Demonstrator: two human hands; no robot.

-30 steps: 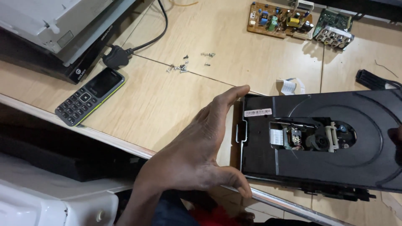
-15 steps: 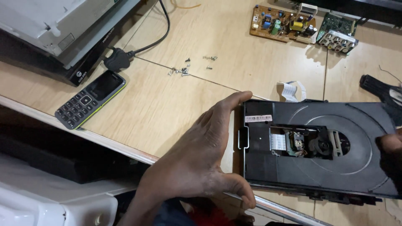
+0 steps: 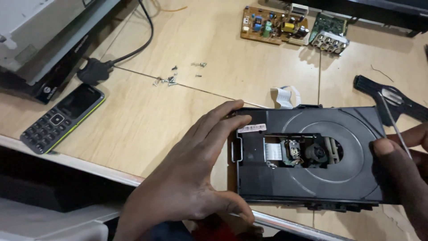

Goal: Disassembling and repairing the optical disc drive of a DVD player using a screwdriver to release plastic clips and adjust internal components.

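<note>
- While the black disc drive tray [image 3: 312,156] rested more on the table half a second ago, it now sits clamped between both hands near the front table edge [image 3: 89,167], its lens opening facing up; the hold looks firmer and steadier for working on it.
- Left hand [image 3: 191,178] grips the tray's left end, fingers [image 3: 218,120] over the top corner and thumb curled under the near edge, closed on the tray.
- Right hand [image 3: 401,174], barely in view earlier, has come in to press its thumb on the tray's right end, with a thin metal tool [image 3: 394,125] pinched against it.
- Just beyond the left fingers, a white ribbon cable [image 3: 283,96] pokes out behind the tray.
- Further out from that grip lie loose screws [image 3: 167,79], a keypad phone [image 3: 62,117] and two circuit boards [image 3: 274,24]; these have not moved.
- Past the right hand lies a black plastic bracket [image 3: 388,96].
</note>
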